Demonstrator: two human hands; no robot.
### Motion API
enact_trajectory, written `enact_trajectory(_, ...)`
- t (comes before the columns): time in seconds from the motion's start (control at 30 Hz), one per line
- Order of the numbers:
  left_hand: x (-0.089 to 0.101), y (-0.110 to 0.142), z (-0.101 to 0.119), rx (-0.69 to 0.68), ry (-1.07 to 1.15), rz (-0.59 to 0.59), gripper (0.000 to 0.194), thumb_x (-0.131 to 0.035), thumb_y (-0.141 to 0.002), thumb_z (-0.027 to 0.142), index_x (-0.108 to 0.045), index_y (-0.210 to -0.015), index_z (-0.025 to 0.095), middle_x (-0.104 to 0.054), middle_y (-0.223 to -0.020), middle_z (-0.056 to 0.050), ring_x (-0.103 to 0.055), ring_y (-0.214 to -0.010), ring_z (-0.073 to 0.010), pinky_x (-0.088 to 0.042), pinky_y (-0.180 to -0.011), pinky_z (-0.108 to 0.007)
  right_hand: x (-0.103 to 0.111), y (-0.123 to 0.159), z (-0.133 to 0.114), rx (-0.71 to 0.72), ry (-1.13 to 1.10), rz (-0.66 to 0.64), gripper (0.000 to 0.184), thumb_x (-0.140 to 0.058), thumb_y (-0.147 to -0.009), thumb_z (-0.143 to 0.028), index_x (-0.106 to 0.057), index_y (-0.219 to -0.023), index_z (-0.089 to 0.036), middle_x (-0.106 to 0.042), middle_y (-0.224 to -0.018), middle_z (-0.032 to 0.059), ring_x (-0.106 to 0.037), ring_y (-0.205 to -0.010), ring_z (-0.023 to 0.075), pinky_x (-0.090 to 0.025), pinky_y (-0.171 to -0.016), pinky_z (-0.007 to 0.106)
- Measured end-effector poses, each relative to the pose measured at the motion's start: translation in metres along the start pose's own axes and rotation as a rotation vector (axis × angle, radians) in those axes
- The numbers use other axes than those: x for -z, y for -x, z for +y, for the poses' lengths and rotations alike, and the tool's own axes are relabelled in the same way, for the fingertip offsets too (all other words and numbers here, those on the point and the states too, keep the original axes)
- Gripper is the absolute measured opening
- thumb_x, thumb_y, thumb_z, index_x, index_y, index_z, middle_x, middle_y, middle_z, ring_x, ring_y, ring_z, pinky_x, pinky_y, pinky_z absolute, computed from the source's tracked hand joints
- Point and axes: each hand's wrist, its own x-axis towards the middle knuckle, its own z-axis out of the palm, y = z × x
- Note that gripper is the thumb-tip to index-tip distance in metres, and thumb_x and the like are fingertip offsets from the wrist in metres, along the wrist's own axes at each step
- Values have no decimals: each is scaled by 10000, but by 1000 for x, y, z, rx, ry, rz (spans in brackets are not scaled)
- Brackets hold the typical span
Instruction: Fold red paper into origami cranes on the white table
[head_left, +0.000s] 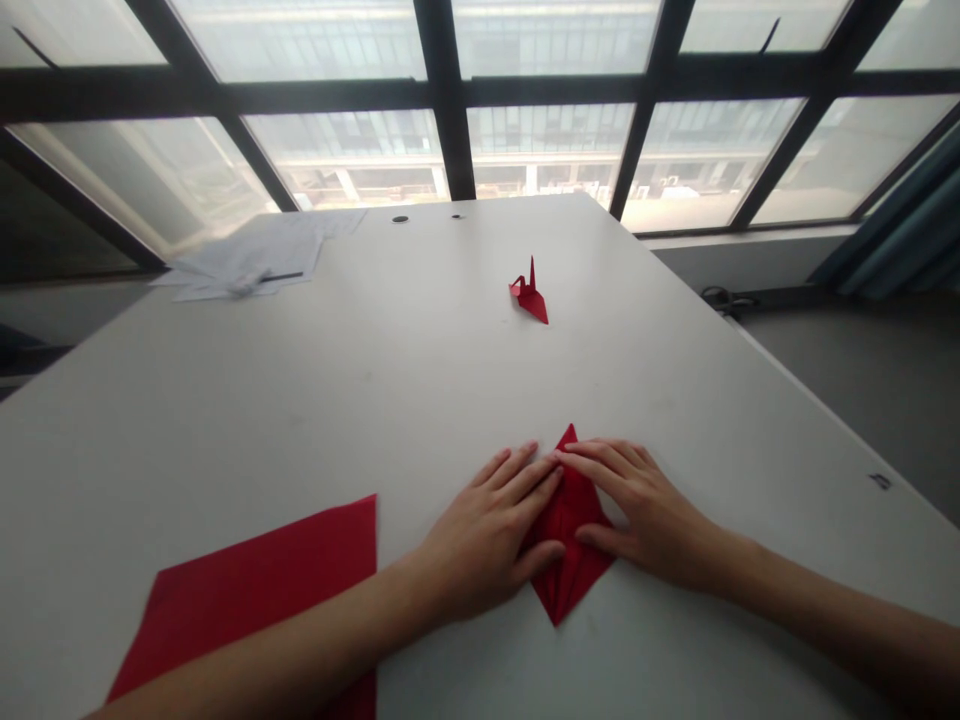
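Folded red paper (576,503) lies on the counter (375,400) at five o'clock, under the spread, unclenched grip of the left hand (495,525) and right hand (641,505); sound practice would align edges before pressing creases evenly (twelve o'clock tip (571,436) held still). Both hands hide part of its outline; the red sheet (262,565), towards seven o'clock, is cut off below.

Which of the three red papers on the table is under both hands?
The diamond-shaped folded piece, which the left hand and right hand touch. The red crane stands farther away; the large flat sheet lies to the left.
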Motion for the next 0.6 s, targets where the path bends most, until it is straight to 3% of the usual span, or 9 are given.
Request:
enact_trajectory(0.1, 0, 0, 0, 5, 1, -5, 730, -529, -956, 496, -245, -1560, 201, -250, -1627, -45, -150, -1515, -269, -162, -1242, -457, 1, 2, -2, 1, -4, 28, 727, -742, -779, -259, -439, -1439, -256, -539, -1388, 98, -466, -1256, 292, -382, -1060, 487)
enact_trajectory(0.23, 1, 0, -1, -4, 36, 16, 706, -545, -959, 454, -255, -1555, 212, -234, -1633, -43, -156, -1514, -268, -194, -1236, -462, 3, 5, -11, 88, -30, 106, 339, -705, -827, -223, -642, -1160, -241, -610, -1243, 84, -519, -1161, 271, -403, -1017, 459)
enact_trajectory(0.33, 5, 1, -1, -6, 93, 80, 661, -555, -967, 381, -283, -1544, 208, -265, -1622, -68, -180, -1508, -268, -255, -1217, -454, 5, 6, -15, 190, -54, 47, 174, -692, -859, -239, -687, -1033, -238, -650, -1130, 60, -556, -1060, 244, -418, -976, 430)
enact_trajectory(0.5, 9, 5, -2, 35, 182, 225, 292, -495, -999, 273, -610, -1264, 226, -599, -1345, -72, -485, -1326, -210, -386, -1142, -388, 3, 4, -9, 99, 62, 68, 244, -645, -904, -266, -681, -1143, -230, -634, -1181, 94, -551, -1067, 266, -417, -969, 450)
enact_trajectory(0.6, 6, 7, -4, 10, 91, 180, 412, -518, -991, 329, -518, -1383, 204, -554, -1425, -80, -448, -1369, -235, -323, -1183, -445, 1, 4, -4, 27, 173, 87, 371, -610, -928, -293, -618, -1290, -210, -593, -1261, 133, -524, -1127, 300, -420, -975, 474)
